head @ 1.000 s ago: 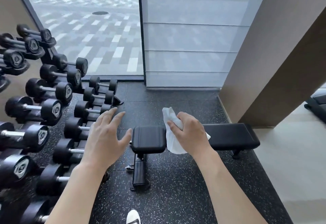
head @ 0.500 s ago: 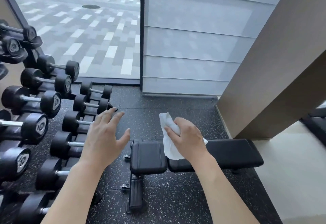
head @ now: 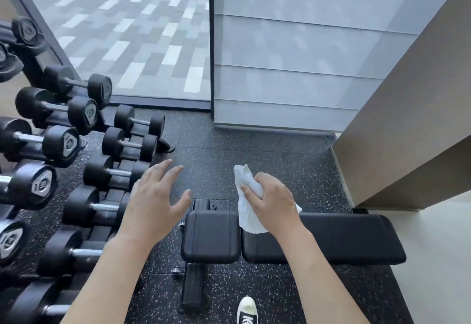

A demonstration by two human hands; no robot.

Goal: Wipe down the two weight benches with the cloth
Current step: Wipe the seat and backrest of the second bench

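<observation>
A black padded weight bench (head: pixel 351 237) lies crosswise on the speckled floor in front of me, its short seat pad (head: pixel 210 237) to the left of the long back pad. My right hand (head: pixel 274 201) grips a crumpled white cloth (head: pixel 248 211), held in the air above the gap between the two pads. My left hand (head: pixel 153 201) hovers with fingers spread, left of the seat pad and over the dumbbells. Only one bench is in view.
A rack of black dumbbells (head: pixel 63 142) fills the left side. A glass wall (head: pixel 293 56) stands behind the bench and a beige column (head: pixel 407 119) rises at the right. My white-toed shoe (head: pixel 246 311) shows at the bottom edge.
The view has dropped and come closer, so the bench now lies lower and larger in the frame. Both hands keep the same pose, the right one still holding the cloth.
</observation>
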